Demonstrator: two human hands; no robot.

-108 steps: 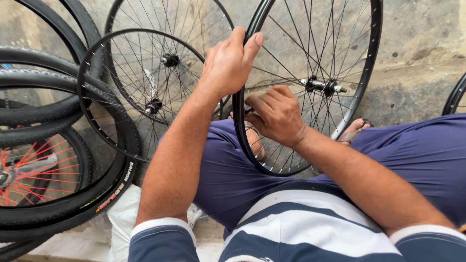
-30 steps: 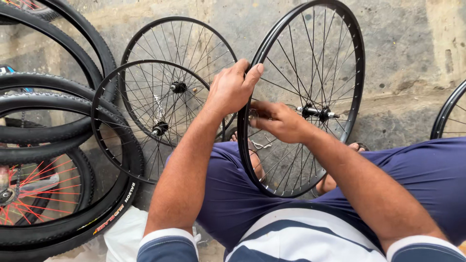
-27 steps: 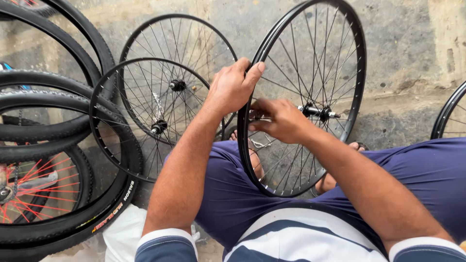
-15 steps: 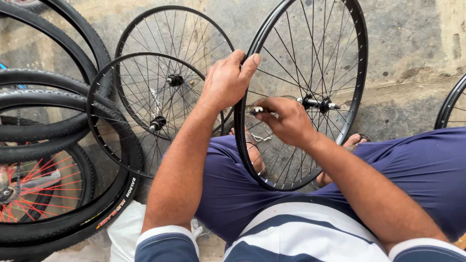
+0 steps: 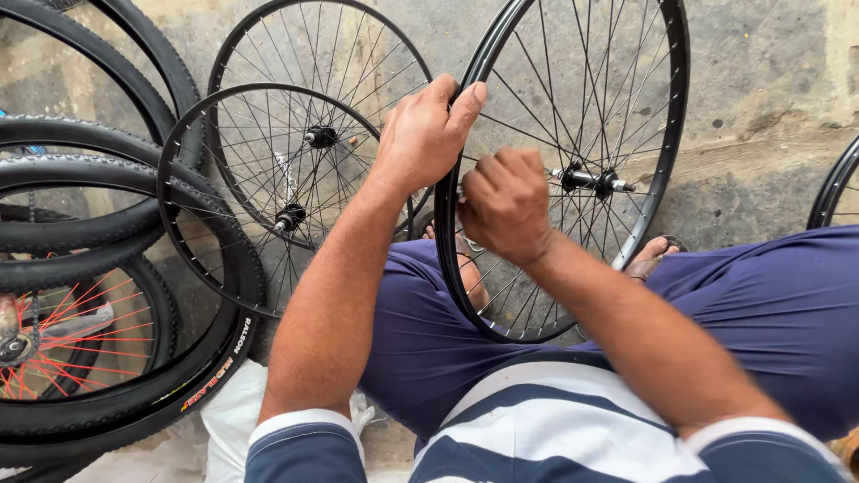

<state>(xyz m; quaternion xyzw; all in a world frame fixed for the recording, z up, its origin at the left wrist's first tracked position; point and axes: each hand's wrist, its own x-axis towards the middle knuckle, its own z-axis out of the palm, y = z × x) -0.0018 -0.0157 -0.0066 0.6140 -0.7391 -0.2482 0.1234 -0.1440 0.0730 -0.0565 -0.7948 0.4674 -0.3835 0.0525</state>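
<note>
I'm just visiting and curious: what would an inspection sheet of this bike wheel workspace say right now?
Surface: rough concrete ground.
Job's things: black spoked wheel standing upright between the person's knees, silver hub at its centre.
Clutter: two bare spoked wheels, stacked tyres, red-spoked wheel, white bag.
Hands: left hand grips the rim; right hand closed at the spokes, contents hidden.
Cables: nothing seen.
Surroundings: another wheel's edge at far right.

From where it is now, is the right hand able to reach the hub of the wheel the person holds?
Probably yes. The right hand sits among the spokes just beside the hub, with only thin spokes between them. The left hand grips the rim, holding the wheel upright.
</note>
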